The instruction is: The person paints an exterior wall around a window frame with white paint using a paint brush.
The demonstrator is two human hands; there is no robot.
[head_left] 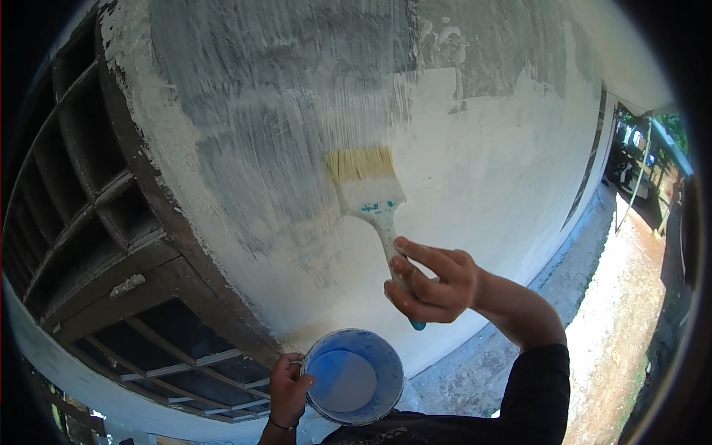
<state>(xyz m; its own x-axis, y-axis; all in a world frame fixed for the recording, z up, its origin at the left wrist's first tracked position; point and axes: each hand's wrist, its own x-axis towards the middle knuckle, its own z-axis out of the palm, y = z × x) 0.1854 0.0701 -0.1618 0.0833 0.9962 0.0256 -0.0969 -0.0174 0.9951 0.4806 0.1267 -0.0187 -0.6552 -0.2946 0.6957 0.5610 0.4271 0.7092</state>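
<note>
My right hand (436,281) grips the handle of a wide flat paintbrush (371,192). Its pale yellow bristles point up and lie against or just in front of the wall (467,150). White paint smears cover the brush's ferrule and handle, with bits of teal showing through. By its rim, my left hand (290,384) holds a round plastic bucket (390,384), low in front of my body. Whitish liquid paint (347,381) lies inside it, part in bluish light. Around the brush the wall is streaky grey and thinly coated, while to the right it is more evenly white.
A brown wooden window frame (192,261) with panes and lattice bars borders the wall on the left. A concrete ledge (461,378) runs along the wall's foot. Sunlit ground (606,311) lies at right, with a thin pole (639,172) beyond.
</note>
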